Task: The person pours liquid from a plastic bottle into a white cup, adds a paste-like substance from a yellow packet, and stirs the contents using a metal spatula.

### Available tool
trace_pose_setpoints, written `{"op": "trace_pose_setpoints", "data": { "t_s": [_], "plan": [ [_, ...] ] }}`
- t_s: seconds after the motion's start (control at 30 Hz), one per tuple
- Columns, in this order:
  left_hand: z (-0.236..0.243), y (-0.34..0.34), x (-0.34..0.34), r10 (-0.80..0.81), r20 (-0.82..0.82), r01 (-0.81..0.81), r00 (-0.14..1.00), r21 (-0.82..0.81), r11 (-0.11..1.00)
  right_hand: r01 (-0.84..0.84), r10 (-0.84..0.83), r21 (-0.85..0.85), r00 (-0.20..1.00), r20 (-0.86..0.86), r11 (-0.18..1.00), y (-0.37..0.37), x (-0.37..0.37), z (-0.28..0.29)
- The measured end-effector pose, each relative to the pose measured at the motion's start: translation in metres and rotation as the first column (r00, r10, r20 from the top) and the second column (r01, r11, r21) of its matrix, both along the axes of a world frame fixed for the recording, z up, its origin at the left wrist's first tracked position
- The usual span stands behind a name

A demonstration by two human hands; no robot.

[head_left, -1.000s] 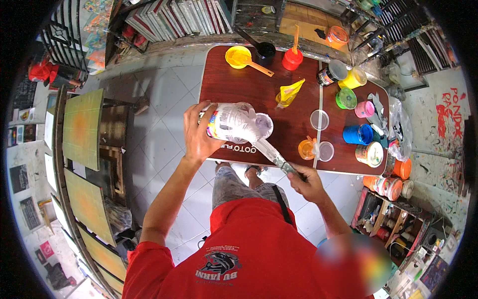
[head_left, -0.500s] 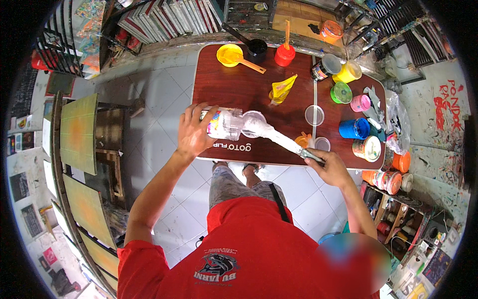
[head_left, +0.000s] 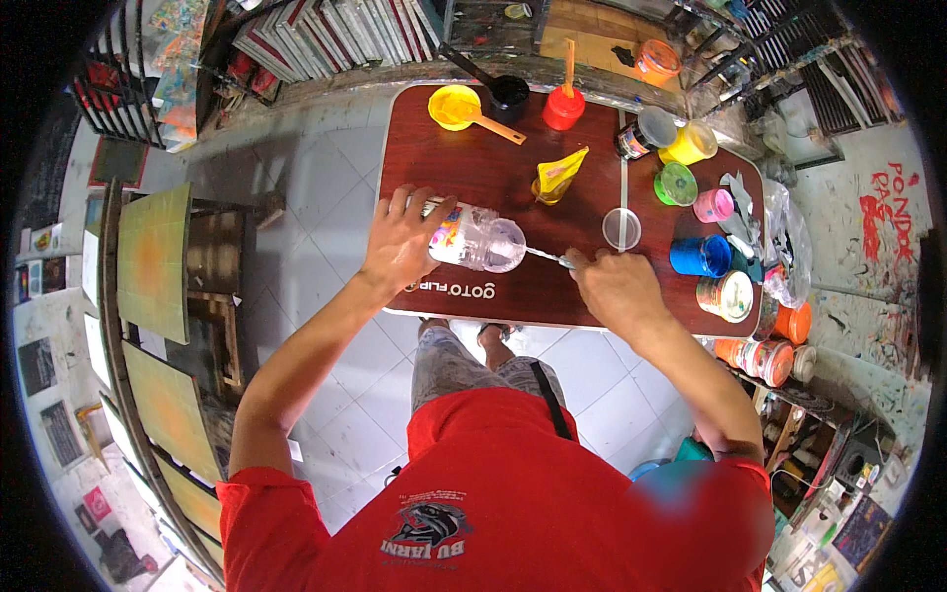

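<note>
Jar (head_left: 480,238), likely light, slick plastic, lies sideways in left hand (head_left: 400,240); right hand (head_left: 614,288) grips stick (head_left: 548,258).

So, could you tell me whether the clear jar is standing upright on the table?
No, the left hand holds the clear jar tipped on its side above the table.

One view only, from the camera on my head: it looks steeply down over my red shirt (head_left: 493,513) onto the dark red table (head_left: 473,168), with my forearms entering from the lower edge and both hands near the middle. It sits fairly close above the work, yet the fisheye takes in the tiled floor (head_left: 316,197), the canvases (head_left: 148,261) at my left and the shelves (head_left: 838,474) at my right. Straight edges bow toward the round black rim.
</note>
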State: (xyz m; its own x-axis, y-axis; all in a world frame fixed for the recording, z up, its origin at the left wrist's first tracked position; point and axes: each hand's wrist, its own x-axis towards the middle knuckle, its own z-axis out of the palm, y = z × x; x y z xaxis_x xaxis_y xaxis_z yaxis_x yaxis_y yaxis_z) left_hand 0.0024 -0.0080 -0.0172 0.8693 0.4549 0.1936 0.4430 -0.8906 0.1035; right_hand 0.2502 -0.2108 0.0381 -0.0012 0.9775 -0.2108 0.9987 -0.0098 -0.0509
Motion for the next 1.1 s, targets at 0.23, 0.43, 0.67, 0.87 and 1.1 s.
{"op": "trace_pose_setpoints", "data": {
  "t_s": [0.23,0.43,0.67,0.87,1.1],
  "plan": [
    [-0.013,-0.001,0.007,-0.013,-0.122,0.015,0.992,0.014,1.000,-0.136,0.086,0.162,0.956,0.279,0.977,-0.002,-0.025,-0.022],
    [-0.024,0.000,0.010,-0.020,-0.218,0.028,0.976,0.034,0.999,-0.134,0.110,0.092,0.966,0.235,0.987,-0.022,-0.025,-0.041],
    [-0.027,-0.008,0.022,0.085,-0.331,-0.050,0.940,0.112,0.992,-0.150,0.143,0.040,0.980,0.138,0.988,-0.049,-0.017,-0.064],
    [-0.030,-0.009,0.025,0.095,-0.364,-0.016,0.927,0.212,0.977,-0.088,0.087,-0.046,0.996,-0.022,0.995,-0.045,-0.009,-0.047],
    [-0.028,-0.010,0.022,0.109,-0.393,-0.039,0.913,0.182,0.982,-0.093,0.088,-0.187,0.996,-0.034,0.978,-0.044,-0.002,-0.019]
  ]
}}
